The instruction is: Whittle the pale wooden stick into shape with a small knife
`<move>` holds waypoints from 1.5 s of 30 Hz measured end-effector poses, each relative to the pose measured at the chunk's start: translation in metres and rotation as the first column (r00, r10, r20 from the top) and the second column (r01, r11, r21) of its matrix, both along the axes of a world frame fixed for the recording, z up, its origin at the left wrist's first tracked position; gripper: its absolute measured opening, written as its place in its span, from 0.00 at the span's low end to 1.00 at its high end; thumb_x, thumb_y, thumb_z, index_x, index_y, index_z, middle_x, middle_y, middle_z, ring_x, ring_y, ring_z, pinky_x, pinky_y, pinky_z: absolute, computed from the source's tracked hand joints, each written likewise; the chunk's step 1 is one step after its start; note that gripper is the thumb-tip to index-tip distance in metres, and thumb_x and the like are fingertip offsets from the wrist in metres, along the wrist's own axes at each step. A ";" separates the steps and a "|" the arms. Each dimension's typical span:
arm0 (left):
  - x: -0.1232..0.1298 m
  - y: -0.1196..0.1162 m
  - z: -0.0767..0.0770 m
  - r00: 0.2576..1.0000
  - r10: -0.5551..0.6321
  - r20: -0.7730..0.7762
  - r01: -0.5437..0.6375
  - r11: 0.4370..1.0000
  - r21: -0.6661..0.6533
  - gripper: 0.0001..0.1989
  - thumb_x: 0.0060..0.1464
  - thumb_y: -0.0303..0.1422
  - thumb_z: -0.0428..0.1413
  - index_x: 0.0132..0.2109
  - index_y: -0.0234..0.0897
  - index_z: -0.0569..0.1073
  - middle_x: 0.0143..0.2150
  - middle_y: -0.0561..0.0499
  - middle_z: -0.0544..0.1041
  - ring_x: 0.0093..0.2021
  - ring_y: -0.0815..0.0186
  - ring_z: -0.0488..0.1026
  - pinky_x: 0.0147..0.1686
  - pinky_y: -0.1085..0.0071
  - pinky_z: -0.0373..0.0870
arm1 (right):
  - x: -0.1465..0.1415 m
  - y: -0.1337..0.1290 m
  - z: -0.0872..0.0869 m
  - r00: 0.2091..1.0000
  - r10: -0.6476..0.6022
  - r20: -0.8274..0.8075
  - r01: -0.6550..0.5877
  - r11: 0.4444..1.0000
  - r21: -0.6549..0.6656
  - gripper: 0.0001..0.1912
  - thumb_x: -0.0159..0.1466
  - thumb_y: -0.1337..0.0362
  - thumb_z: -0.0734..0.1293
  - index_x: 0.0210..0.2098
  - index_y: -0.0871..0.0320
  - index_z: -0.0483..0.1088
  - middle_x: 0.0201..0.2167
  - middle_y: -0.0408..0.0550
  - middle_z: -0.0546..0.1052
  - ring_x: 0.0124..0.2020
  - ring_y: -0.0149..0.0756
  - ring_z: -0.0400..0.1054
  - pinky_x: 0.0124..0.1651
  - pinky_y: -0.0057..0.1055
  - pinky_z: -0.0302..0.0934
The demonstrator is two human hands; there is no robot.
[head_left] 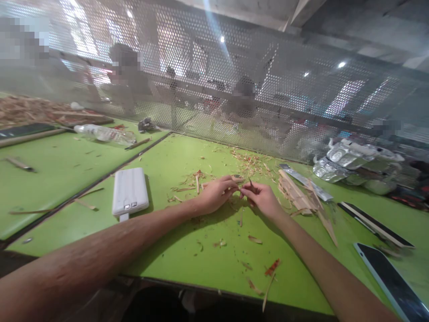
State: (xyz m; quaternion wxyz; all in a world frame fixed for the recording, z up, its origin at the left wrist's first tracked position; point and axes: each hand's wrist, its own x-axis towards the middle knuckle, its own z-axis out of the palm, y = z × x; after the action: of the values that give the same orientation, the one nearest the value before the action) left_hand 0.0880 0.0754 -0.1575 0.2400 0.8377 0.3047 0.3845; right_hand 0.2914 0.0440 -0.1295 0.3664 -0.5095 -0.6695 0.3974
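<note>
My left hand and my right hand meet over the middle of the green table, both with fingers closed in a pinch. What lies between the fingertips is too small to make out. A thin dark tip sticks up from my right fingers; its kind cannot be told. Just behind my left fingers shows a pale piece with a dark end, partly covered by them. Wood shavings lie around both hands. To the right of my right hand are split wooden strips.
On the left lie a white power bank and a plastic bottle. On the right are a metal ruler, a dark flat bar, a phone and clear plastic packaging. A perforated screen borders the back, with people beyond.
</note>
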 end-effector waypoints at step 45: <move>0.006 0.001 -0.003 0.930 0.038 0.366 0.203 0.778 -0.595 0.10 0.69 0.30 0.50 0.39 0.33 0.74 0.38 0.49 0.81 0.25 0.72 0.77 0.22 0.77 0.72 | 0.010 0.015 -0.008 0.939 -0.312 -0.146 0.322 0.945 0.054 0.19 0.54 0.50 0.76 0.28 0.55 0.69 0.14 0.36 0.62 0.16 0.28 0.51 0.19 0.29 0.42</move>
State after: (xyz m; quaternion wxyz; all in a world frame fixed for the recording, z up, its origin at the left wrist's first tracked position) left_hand 0.0941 0.0760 -0.1609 0.5713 0.6392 0.3280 0.3968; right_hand 0.3009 0.0590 -0.1376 0.4897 -0.5680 -0.5672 0.3406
